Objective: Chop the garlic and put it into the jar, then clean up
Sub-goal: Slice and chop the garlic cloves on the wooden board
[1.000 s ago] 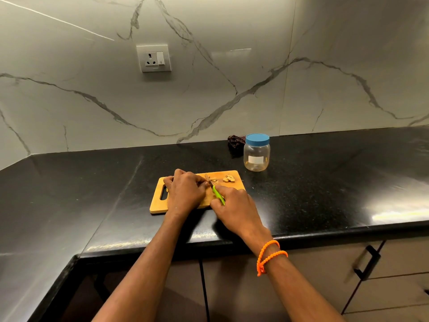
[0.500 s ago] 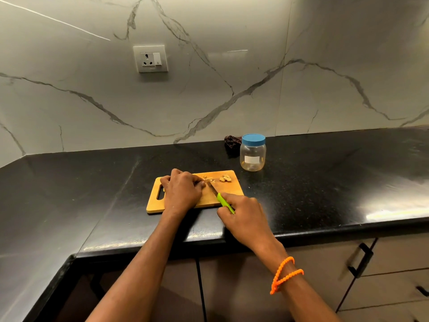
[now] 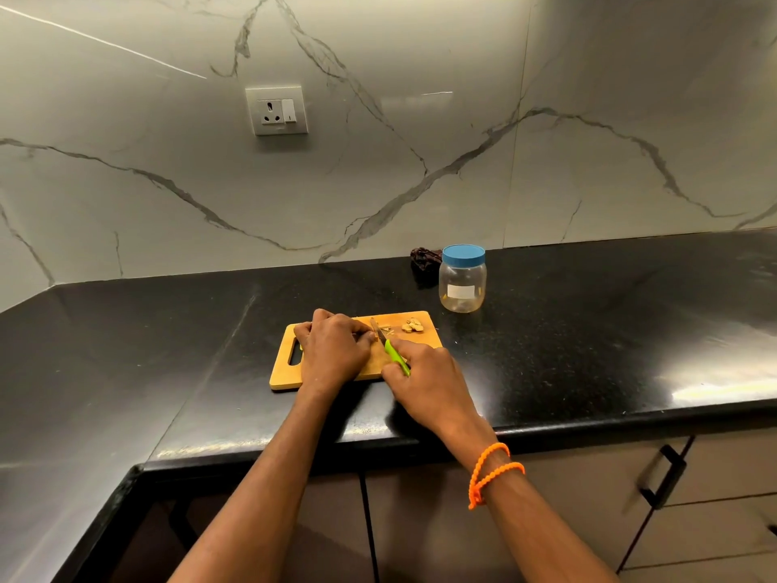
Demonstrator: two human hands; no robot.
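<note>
Garlic [image 3: 374, 335] is sitting mid-board on the wooden cutting board [image 3: 286, 374], mostly hidden under the fingertips; only small pale scraps are showing beside the blade. A second small heap of garlic pieces [image 3: 412, 325] is lying near the board's far right corner, apart from the cutting spot.

Left hand [image 3: 332, 351] is curling knuckles-up over the clove, fingertips pinning it down. Right hand [image 3: 424, 378] is wrapping round the green handle of the knife [image 3: 393, 353], blade angling toward the left fingertips and meeting the board just beside them.

Handling judgement: cloves are light, small, firm and likely sticky once cut; probably prone to rolling or skidding, so holding from above with tucked fingertips looks right. Pieces are probably best gathered with the blade flat rather than pinched one by one.

Jar [image 3: 462, 284] is standing upright on the black countertop [image 3: 588, 330], just beyond the board's far right corner, blue lid on. A dark object [image 3: 424, 260] is lying behind it by the wall; identity unclear.
</note>
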